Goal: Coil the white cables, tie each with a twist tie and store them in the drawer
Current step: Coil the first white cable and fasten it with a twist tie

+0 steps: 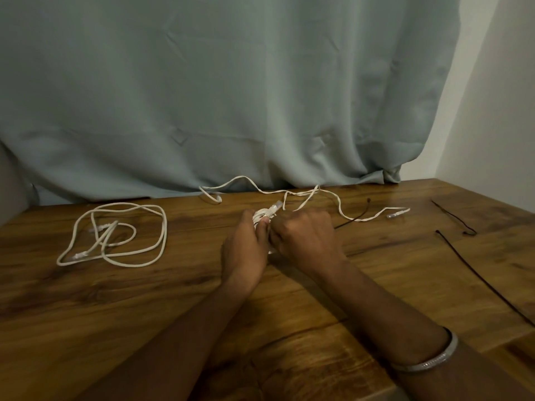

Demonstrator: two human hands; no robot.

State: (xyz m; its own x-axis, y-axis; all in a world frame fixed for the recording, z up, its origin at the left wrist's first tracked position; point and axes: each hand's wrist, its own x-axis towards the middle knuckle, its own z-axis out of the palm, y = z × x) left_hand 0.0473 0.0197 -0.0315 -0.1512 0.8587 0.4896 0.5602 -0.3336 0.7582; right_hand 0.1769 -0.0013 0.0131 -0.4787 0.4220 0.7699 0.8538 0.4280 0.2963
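**Coiling first white cable, mid-wind**

Left hand (246,244) grips the small coil (262,218), likely as anchor; right hand (304,235), fingers curled, holds the cable beside it, feeding turns. Uncoiled tail (341,212) trails beyond the hands along the table (144,299). Second cable (115,235) lies loose, well left. Black twist ties (477,273) wait right.

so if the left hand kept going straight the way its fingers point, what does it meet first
Probably the slack white cable looping just beyond the left hand, then the curtain; depth is hard to judge.
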